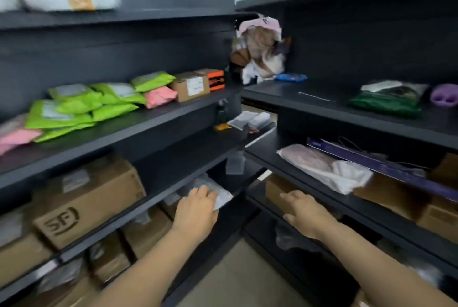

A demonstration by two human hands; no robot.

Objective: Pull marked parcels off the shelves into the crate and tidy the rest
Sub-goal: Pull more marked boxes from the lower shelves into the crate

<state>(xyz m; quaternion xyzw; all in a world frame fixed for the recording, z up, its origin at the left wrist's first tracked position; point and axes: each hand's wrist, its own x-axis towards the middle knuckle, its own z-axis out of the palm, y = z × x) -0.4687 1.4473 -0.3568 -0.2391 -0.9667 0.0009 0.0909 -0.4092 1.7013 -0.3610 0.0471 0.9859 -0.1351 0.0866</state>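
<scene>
A grey plastic mailer parcel [213,189] lies on a lower dark shelf [158,197] of the left rack. My left hand [195,210] rests on the parcel's near edge with the fingers curled over it. My right hand [304,210] hovers flat with fingers apart in front of the right rack's lower shelf, holding nothing. Green mailers [81,105] and pink mailers [159,95] are piled on the left rack's middle shelf beside a small brown box [190,86]. No crate shows.
Large cardboard boxes [86,197] fill the left rack's lower shelves. The right rack holds a white bag [329,167], a purple flat box [386,162], a green packet [389,100] and brown boxes [433,215]. A heap of soft items [260,51] fills the corner. Bare floor [238,279] lies between the racks.
</scene>
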